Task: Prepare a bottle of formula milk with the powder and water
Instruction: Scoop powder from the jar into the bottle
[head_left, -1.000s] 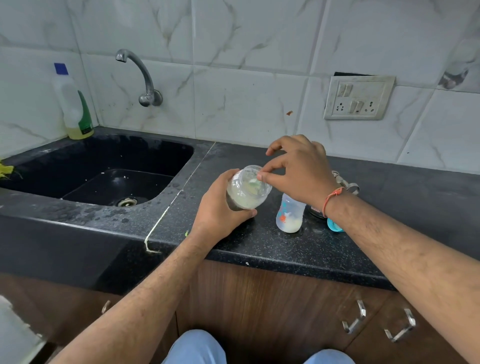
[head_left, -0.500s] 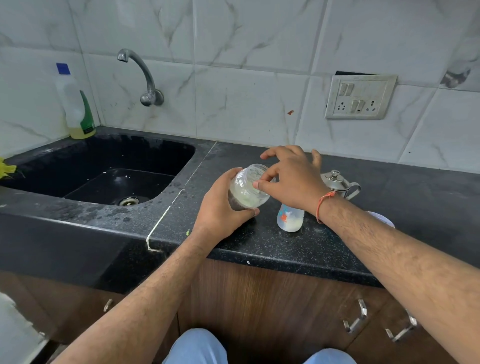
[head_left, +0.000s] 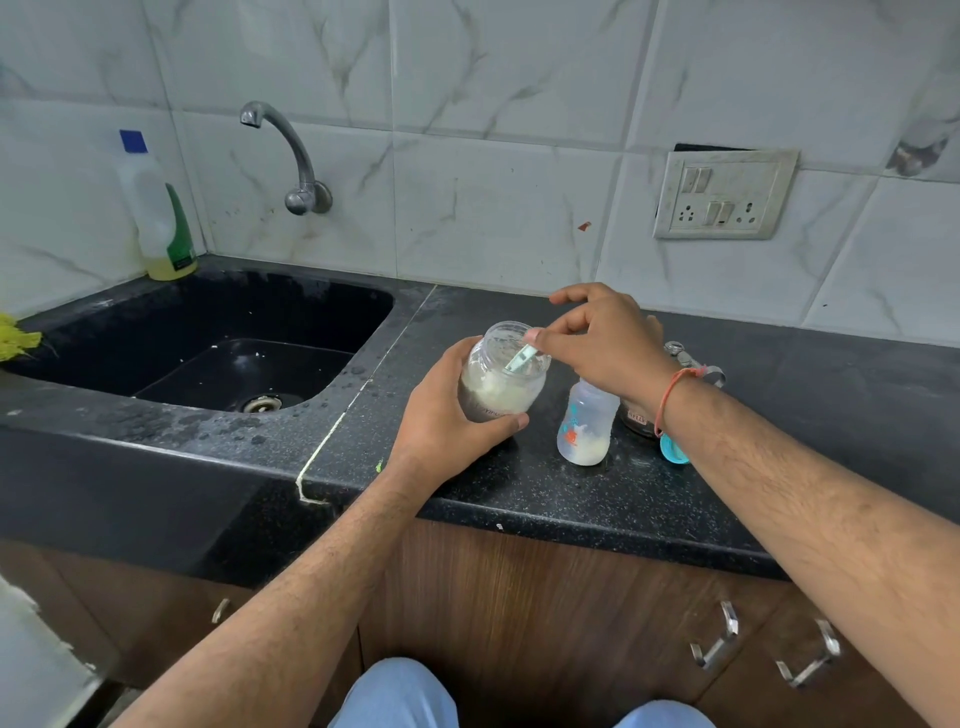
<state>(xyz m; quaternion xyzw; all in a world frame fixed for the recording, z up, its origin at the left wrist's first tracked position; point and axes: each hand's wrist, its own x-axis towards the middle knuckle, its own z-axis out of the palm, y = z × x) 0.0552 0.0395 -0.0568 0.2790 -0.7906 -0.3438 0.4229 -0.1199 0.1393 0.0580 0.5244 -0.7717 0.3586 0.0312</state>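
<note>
My left hand (head_left: 447, 415) grips a clear plastic jar (head_left: 504, 376) of white powder, tilted toward me above the black counter (head_left: 519, 493). My right hand (head_left: 602, 343) pinches the handle of a pale green scoop (head_left: 522, 358) that reaches into the jar's open mouth. A small baby bottle (head_left: 587, 423) stands open on the counter just right of the jar, with white powder at its bottom. A steel jug (head_left: 685, 358) is partly hidden behind my right wrist.
A blue teat ring (head_left: 672, 452) and a dark lid (head_left: 636, 418) lie by my right wrist. A black sink (head_left: 208, 338) with a tap (head_left: 291, 150) and a dish-soap bottle (head_left: 156, 208) fills the left. A wall socket (head_left: 724, 195) sits above the counter.
My right hand has shifted over the jar mouth and the scoop now dips into the powder. The jar has tilted a little more upright in my left hand.
</note>
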